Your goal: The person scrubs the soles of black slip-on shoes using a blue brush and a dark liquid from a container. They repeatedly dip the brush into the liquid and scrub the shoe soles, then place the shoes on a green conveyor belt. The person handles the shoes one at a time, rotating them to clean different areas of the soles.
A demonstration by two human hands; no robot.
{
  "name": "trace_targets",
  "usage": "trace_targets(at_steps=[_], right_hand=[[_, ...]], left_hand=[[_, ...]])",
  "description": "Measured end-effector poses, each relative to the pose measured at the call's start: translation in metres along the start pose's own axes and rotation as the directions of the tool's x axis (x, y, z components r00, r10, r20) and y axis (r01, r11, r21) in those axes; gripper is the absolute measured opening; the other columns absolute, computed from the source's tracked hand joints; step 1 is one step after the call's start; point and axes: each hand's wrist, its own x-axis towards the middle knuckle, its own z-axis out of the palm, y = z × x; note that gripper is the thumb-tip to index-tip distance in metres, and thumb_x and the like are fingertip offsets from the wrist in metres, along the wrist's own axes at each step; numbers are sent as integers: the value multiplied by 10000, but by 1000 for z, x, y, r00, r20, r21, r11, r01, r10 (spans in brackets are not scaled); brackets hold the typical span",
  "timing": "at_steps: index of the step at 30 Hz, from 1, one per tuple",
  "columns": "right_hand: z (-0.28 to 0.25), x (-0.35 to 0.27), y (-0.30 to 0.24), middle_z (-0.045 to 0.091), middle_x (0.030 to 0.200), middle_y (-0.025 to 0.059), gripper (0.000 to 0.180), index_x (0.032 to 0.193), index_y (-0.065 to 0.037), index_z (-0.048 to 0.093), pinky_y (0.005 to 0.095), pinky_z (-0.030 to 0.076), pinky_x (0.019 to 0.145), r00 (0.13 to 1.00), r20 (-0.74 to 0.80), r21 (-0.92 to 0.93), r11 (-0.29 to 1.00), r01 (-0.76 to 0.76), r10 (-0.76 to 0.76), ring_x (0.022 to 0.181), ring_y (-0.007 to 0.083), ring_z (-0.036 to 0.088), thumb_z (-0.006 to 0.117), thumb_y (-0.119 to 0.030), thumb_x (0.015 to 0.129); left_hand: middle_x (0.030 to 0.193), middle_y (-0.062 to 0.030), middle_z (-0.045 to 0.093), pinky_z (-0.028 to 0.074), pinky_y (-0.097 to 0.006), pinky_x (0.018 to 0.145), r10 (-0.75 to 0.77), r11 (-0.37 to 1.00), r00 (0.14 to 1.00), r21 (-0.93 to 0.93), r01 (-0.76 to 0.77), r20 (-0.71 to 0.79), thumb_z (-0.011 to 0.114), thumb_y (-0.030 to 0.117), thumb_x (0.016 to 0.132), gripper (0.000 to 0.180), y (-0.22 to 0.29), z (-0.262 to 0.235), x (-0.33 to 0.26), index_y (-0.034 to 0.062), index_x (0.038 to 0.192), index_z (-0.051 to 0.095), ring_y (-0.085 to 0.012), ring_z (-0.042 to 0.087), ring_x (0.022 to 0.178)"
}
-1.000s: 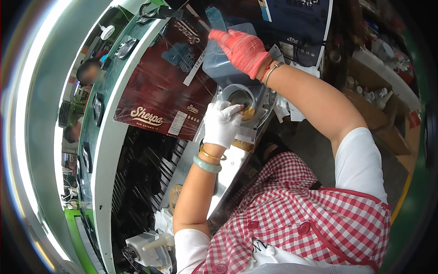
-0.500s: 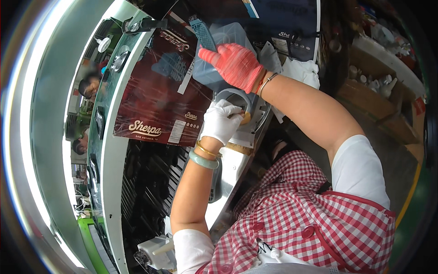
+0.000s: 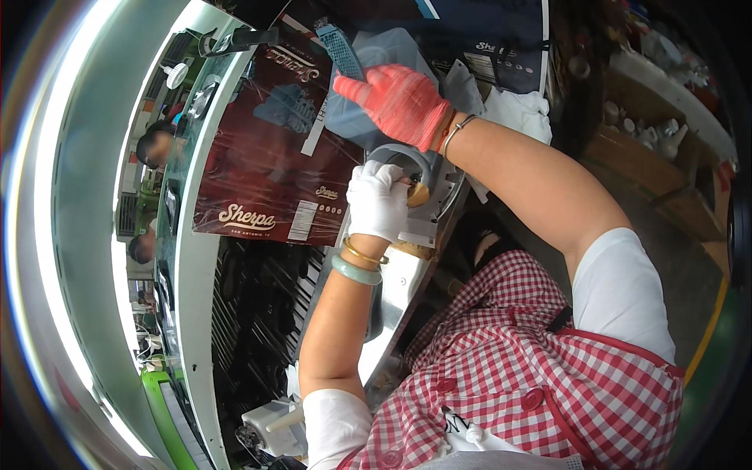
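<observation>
Beyond the grey plastic ring point(image 3: 425, 166), our coral-gloved right hand point(image 3: 399, 107) seemingly grips a blue textured strip point(image 3: 340, 52) slanting away, our white-gloved left hand point(image 3: 377, 201) unreadable.

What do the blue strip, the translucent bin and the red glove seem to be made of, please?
Blue strip: probably matte plastic, judging by its even colour and repeating surface pattern. Translucent bin: likely smooth plastic; light shows through its walls. Red glove: apparently dull knitted fabric, with fine mottled streaks; fibre unclear.

red glove point(image 3: 399, 106): matt knit | tub point(image 3: 345, 117): smooth plastic | sheet point(image 3: 251, 172): glossy
</observation>
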Motion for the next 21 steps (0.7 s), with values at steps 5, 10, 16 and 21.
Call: trace_targets(at_steps=[5,10,16,21], right_hand=[[0,-1,3,567,805,75,361,1165,-218,589,369,503,628,1000,-6,-27,1000,9,-9,735,260,577,526,-145,817],[-1,0,2,567,813,77,358,1170,-211,585,374,505,625,1000,15,-15,1000,2,-1,738,262,577,525,-145,824],[1,-1,3,567,808,78,355,1168,-201,586,371,505,622,1000,-15,-42,999,19,-20,737,262,579,531,-153,821],[1,0,2,572,802,78,346,1154,-195,594,373,506,618,999,-25,-28,999,26,-27,728,262,582,532,-147,817]], left_hand=[[792,-86,586,448,-369,716,-15,998,1000,-54,16,27,657,50,716,80,-7,-7,1,62,792,636,-283,537,800],[826,-73,602,447,-353,746,-14,993,995,-115,25,100,669,57,712,146,-13,-17,1,75,857,678,-255,541,823],[826,-64,610,444,-340,766,-62,971,972,-212,111,228,685,92,708,218,-13,-24,4,76,926,698,-247,540,834],[817,-86,607,450,-346,758,-81,979,934,-148,141,349,686,115,702,204,-9,-19,9,66,900,692,-266,538,814]])
